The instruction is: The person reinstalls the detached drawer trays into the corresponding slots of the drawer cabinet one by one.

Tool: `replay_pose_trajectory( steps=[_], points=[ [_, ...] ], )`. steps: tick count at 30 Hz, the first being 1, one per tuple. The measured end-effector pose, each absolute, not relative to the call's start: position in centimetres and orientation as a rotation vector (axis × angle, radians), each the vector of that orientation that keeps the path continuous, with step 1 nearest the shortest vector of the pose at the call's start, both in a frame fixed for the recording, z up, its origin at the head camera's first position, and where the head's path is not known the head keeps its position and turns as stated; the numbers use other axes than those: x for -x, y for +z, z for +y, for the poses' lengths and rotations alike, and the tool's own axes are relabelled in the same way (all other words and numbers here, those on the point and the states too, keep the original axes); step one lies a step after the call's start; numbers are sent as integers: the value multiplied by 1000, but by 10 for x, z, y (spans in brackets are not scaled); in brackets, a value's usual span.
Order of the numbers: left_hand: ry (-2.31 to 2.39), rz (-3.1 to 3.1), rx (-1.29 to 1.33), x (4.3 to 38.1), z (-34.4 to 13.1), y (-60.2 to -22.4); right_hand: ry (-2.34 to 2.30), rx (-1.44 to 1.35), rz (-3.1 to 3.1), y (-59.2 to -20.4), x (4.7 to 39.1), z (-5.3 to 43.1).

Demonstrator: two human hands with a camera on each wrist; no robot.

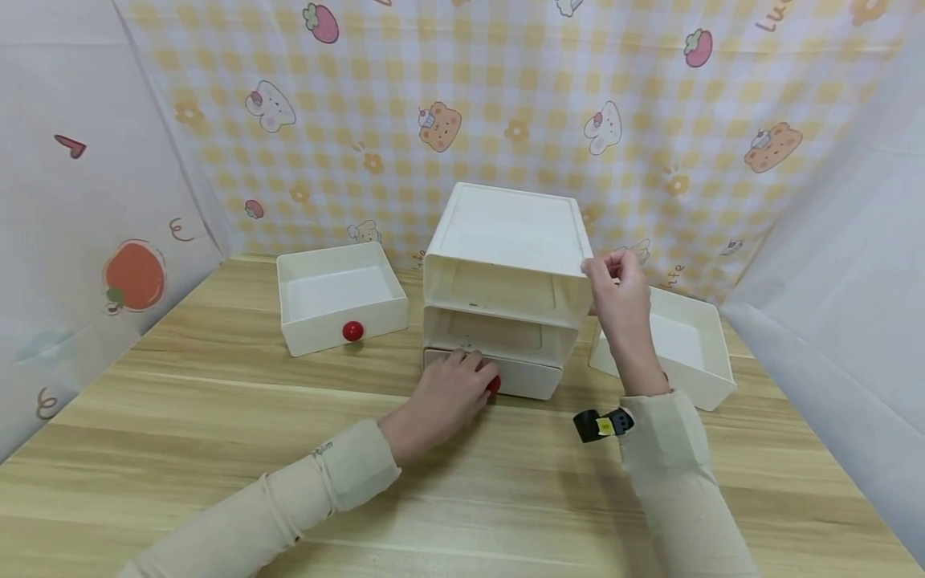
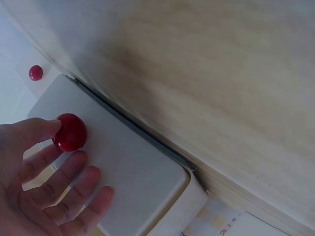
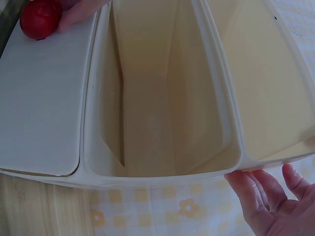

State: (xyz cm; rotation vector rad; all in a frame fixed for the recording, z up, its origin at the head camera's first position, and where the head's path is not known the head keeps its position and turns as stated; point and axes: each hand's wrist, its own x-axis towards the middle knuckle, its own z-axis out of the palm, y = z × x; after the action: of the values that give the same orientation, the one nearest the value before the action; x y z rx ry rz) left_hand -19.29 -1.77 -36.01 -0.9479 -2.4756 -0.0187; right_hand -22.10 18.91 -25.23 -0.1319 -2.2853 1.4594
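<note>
A white drawer cabinet point(image 1: 515, 229) stands on the table, its upper two compartments bare of drawers. The bottom drawer point(image 1: 526, 379) sits in its slot, with a round red knob point(image 2: 72, 132) on its front. My left hand point(image 1: 451, 393) pinches this knob between thumb and fingers; in the left wrist view the other fingers point(image 2: 81, 196) extend over the drawer front. At the cabinet's upper right front corner is my right hand point(image 1: 623, 293). The right wrist view shows its fingertips point(image 3: 241, 184) touching the outside of the side wall, spread apart.
One white drawer point(image 1: 376, 314) with a red knob point(image 1: 352, 331) lies on the table left of the cabinet. Another drawer point(image 1: 697, 372) is at the right, partly behind my right arm. A checked cloth point(image 1: 516, 88) hangs behind, and a black strap point(image 1: 587, 426) sticks out from the right sleeve.
</note>
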Motion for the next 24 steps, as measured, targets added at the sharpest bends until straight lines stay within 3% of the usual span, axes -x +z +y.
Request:
replay_pose_trajectory(
  steps=[24],
  points=[
    [-38,-2449,937,198,-17,-362,1540,135,-2262,-249,221,191]
  ],
)
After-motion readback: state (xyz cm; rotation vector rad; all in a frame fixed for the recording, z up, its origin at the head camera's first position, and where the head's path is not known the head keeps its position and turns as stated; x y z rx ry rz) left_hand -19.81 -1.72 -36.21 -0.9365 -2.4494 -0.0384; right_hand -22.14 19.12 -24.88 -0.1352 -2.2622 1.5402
